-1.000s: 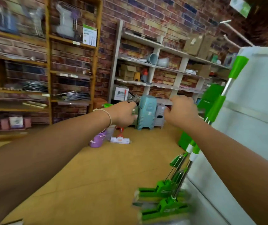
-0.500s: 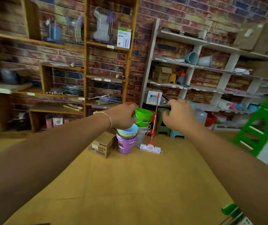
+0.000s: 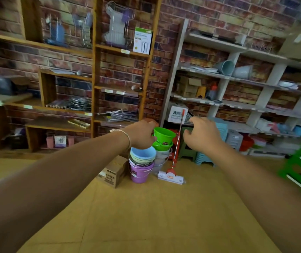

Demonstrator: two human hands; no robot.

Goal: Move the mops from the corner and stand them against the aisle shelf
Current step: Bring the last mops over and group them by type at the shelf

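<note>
I'm reaching both arms toward the red mop (image 3: 178, 143) at twelve o'clock, left hand (image 3: 141, 134) loosely curled, right hand (image 3: 201, 136) spread, both empty. I'm aiming high on its pole, beside the stacked buckets (image 3: 142, 161), so they don't topple.

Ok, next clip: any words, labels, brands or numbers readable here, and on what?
"500": on the side of the cardboard box beside the bucket stack; the characters around it are too blurred to read.
Red label on the mop head: too blurred.
Green-and-white carton on the wooden shelf: print too small.
White box behind the mop handle: unreadable.
Shelf-edge price tags: unreadable.
</note>
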